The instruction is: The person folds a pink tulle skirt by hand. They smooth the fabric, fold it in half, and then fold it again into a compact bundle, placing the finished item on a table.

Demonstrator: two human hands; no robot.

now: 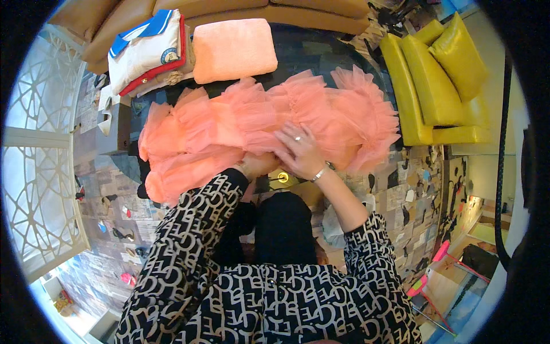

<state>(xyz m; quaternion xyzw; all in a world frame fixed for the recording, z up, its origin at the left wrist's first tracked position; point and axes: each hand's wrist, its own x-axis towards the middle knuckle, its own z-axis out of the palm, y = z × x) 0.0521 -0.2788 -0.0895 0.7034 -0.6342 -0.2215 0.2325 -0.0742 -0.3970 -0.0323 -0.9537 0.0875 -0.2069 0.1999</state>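
Note:
A coral tulle garment (258, 116) with several ruffled tiers lies lengthwise across a dark table (300, 47). My right hand (303, 150), slightly blurred, rests palm down on its near middle. The fingers are spread and a ring shows on one of them. Just left of it, at the garment's near edge, is my left hand (260, 164). Its fingertips are hidden, so its grip on the tulle cannot be made out. The garment's near left part bulges over the table edge towards my left sleeve.
A folded peach towel or blanket (235, 50) lies beyond the garment, beside a stack of folded clothes (148, 53). A tan sofa (240, 10) stands behind the table, a yellow-green armchair (434, 86) to its right. A white lattice screen (41, 172) is at the left.

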